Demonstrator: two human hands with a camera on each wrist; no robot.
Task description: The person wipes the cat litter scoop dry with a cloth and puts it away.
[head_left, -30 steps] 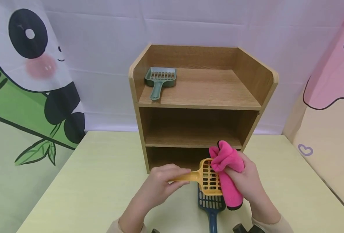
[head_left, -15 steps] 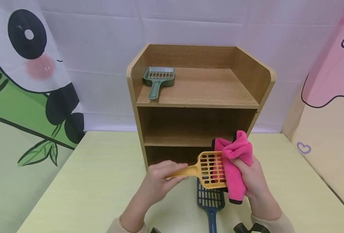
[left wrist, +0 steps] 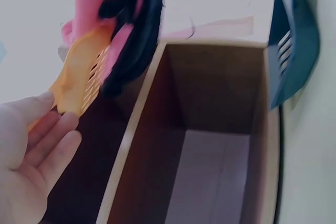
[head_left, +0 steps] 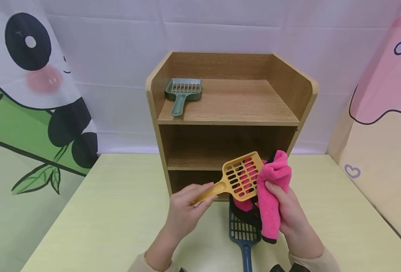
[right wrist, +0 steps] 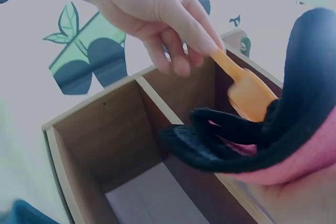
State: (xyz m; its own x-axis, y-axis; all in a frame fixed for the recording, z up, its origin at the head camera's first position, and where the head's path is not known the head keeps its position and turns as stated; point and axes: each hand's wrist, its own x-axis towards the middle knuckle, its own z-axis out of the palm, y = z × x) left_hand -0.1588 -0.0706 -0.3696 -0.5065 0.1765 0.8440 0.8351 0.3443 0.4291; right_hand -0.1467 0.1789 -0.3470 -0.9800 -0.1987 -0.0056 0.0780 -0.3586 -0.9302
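Observation:
In the head view, my left hand (head_left: 185, 211) pinches the handle of a yellow slotted litter scoop (head_left: 227, 181), its head tilted up to the right. A pink cloth with black edging (head_left: 270, 211) is bunched in my right hand (head_left: 290, 211). The cloth covers the scoop's far edge, and pink shows through the slots from behind. Below them, a dark blue litter scoop (head_left: 244, 236) lies on the table, partly hidden by the hanging cloth. In the left wrist view, fingers (left wrist: 58, 145) grip the yellow handle. Most of the right hand is hidden behind the cloth in the right wrist view.
A wooden shelf unit (head_left: 227, 124) stands on the pale table (head_left: 125, 189) just beyond the hands. On its top shelf, at the left, sits a grey-green litter scoop (head_left: 178, 104) in a matching holder. A pale curtain (head_left: 221, 26) hangs behind.
The yellow scoop has risen and turned from level to slanting up to the right. The cloth first shifted up and right, then slightly back left, with its black edge now hanging under the scoop.

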